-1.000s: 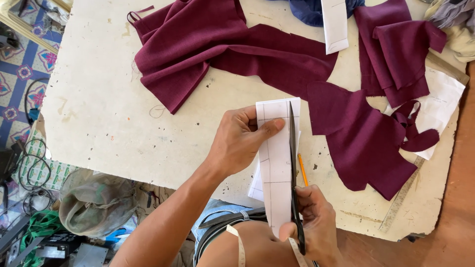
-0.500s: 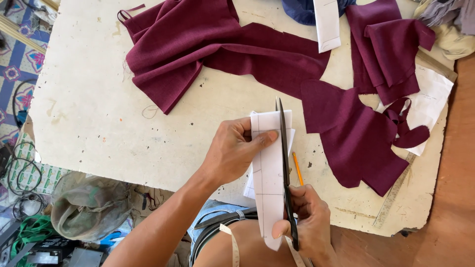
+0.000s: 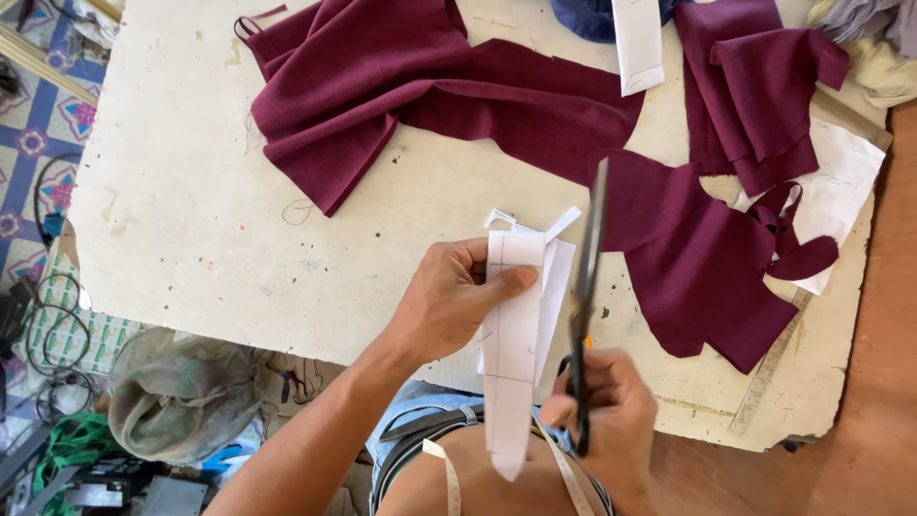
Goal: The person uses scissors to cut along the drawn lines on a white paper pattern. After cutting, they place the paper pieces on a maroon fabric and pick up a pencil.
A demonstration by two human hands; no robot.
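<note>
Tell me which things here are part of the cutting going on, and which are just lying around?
In use: left hand holding white paper pattern; right hand working scissors.

Lying about: maroon fabric pieces, paper strip, ruler, tape measure.

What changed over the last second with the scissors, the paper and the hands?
The scissors in the right hand moved off the white paper strip to its right edge. The left hand kept pinching the strip. The maroon fabric stayed on the table.

arms: bare, no sleeves | neck: pale measuring tape (image 3: 449, 478) | legs: blue jeans (image 3: 420, 406), dark belt (image 3: 430, 422)
</note>
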